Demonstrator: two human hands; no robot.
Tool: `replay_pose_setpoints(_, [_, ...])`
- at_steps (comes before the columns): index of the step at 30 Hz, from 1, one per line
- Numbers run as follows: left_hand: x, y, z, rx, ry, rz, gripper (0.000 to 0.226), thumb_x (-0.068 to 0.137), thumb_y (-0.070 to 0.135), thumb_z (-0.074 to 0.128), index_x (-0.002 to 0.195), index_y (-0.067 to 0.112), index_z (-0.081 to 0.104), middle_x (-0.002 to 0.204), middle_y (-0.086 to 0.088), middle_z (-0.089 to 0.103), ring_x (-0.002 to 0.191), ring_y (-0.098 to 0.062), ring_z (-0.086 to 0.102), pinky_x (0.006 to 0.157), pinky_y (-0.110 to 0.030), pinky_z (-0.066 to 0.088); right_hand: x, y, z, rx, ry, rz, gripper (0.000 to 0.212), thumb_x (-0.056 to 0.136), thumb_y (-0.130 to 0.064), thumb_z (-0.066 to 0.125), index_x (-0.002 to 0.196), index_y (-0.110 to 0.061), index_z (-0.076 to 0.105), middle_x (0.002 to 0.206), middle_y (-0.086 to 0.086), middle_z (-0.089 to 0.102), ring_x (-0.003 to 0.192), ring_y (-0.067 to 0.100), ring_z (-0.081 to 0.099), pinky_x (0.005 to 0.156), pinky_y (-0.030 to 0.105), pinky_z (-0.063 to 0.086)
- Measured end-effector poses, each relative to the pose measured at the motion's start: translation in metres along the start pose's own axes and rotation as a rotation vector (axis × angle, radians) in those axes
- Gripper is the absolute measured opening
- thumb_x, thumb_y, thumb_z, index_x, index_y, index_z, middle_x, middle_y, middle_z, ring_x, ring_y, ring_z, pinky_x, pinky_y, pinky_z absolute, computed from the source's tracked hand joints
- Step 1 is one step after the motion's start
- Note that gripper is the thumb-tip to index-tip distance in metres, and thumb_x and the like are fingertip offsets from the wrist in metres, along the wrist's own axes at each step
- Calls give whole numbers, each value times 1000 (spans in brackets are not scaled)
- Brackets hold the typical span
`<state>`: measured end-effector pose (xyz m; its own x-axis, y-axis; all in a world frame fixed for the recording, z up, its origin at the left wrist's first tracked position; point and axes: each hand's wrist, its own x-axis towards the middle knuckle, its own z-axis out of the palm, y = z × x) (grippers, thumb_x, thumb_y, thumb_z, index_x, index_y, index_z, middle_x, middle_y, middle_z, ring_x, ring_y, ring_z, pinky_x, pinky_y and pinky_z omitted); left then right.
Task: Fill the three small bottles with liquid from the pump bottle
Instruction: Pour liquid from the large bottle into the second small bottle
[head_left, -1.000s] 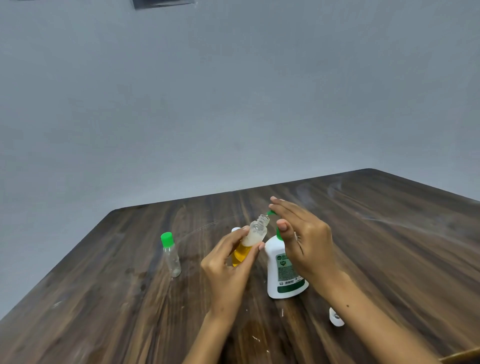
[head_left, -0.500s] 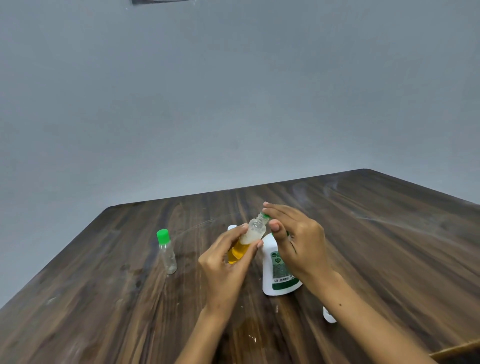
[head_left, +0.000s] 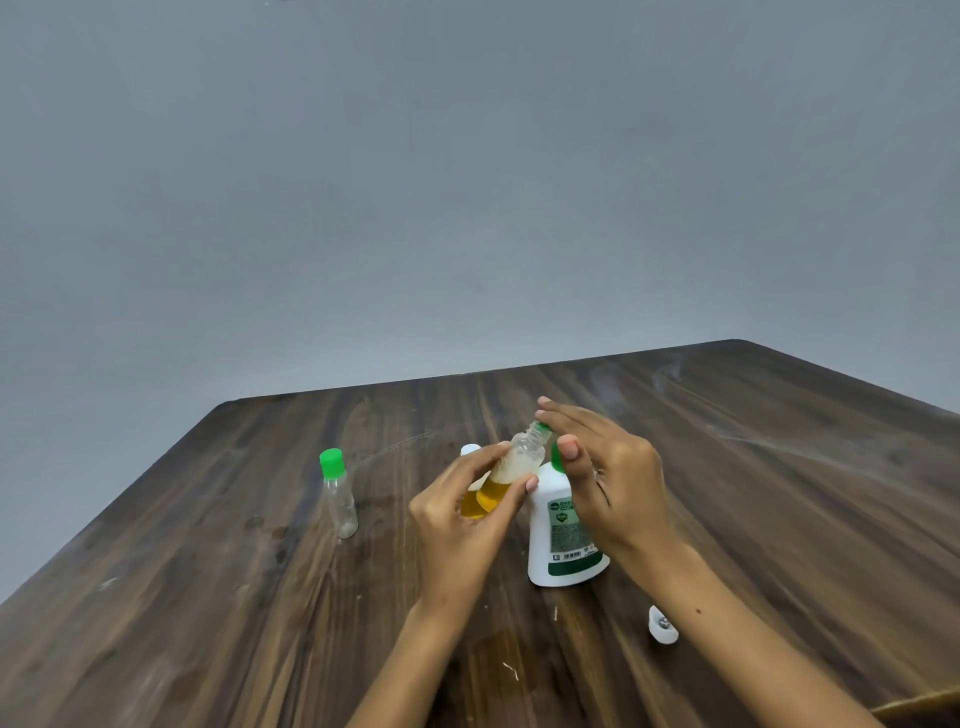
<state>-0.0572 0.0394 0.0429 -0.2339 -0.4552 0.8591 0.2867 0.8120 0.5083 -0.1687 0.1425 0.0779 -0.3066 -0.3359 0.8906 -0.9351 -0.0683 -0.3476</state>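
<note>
Two hands: we see both over the wooden worktop (head_left: 208, 597).
Left hand (head_left: 457, 525): we find its thumb and fingers pinching a small clear bottle (head_left: 506, 475), tilted, uncapped, part full of amber liquid, mouth at the green nozzle (head_left: 543, 427).
Right hand (head_left: 613, 478): fingers straight, lying flat on the pump head, grasping nothing.
Pump bottle (head_left: 563, 535): white, green label, upright on the worktop, just right of the held bottle.
Green-capped bottle (head_left: 338, 493): clear, upright, well apart to the left.
White-capped bottle (head_left: 470, 450): mostly hidden behind the left hand.
White cap (head_left: 662, 625): lying loose near the right forearm.
</note>
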Motion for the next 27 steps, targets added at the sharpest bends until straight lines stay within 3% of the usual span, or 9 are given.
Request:
replay_pose_setpoints(18, [1, 0, 1, -67, -4, -57, 33, 71, 19, 84, 102, 15, 73, 100, 10, 73, 94, -4, 70, 80, -17, 54, -2, 2, 0, -18, -35, 11, 73, 96, -64, 23, 110, -11, 71, 118, 0, 67, 108, 12, 62, 84, 32, 54])
replay_pose_setpoints(27, [1, 2, 0, -66, -4, -42, 35, 70, 18, 84, 103, 10, 74, 100, 7, 74, 94, -5, 70, 80, -17, 55, -3, -2, 1, -101, -47, -32, 75, 96, -65, 21, 114, -10, 69, 122, 2, 65, 113, 11, 57, 90, 25, 47])
